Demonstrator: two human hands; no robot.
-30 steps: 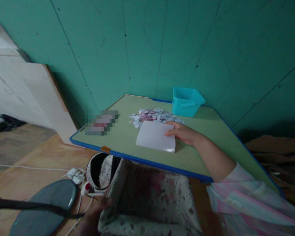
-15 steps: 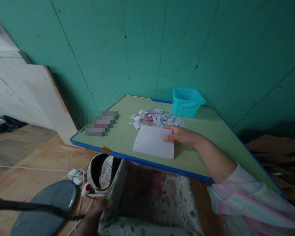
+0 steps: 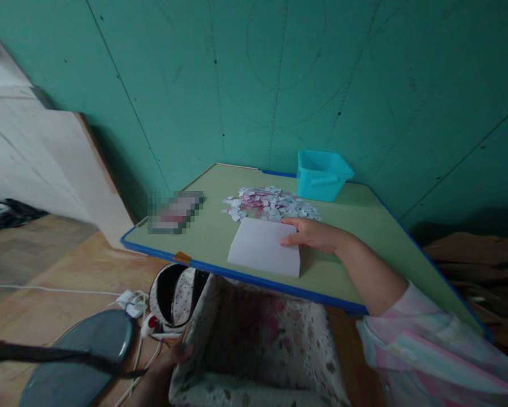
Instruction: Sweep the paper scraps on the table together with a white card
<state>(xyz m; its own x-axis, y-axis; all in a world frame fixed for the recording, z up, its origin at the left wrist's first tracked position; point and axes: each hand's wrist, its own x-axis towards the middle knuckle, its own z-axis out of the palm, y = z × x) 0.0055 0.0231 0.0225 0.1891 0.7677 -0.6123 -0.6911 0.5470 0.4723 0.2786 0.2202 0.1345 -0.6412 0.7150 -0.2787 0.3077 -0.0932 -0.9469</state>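
My right hand (image 3: 315, 234) pinches the right edge of a blank white sheet of paper (image 3: 262, 246), thumb on top and fingers beneath. The paper is held over the front part of the table, bent slightly along its sides. Just behind it lies a loose pile of small torn paper scraps (image 3: 270, 200), white and pink. Low in the view, my left hand (image 3: 169, 362) grips the left side of a box covered in spotted, stained cloth (image 3: 334, 362). Its thumb shows by the rim; the other fingers are hidden.
The pale green table (image 3: 355, 215) has a blue edge and stands against a green wall. A turquoise plastic basket (image 3: 321, 183) sits at the back. A pixelated flat object (image 3: 177, 213) lies at left. Below are a dotted bag (image 3: 181, 297), white cables and a grey round seat (image 3: 84, 356).
The white paper has dipped very slightly toward the front edge. Both hands keep nearly the same places.
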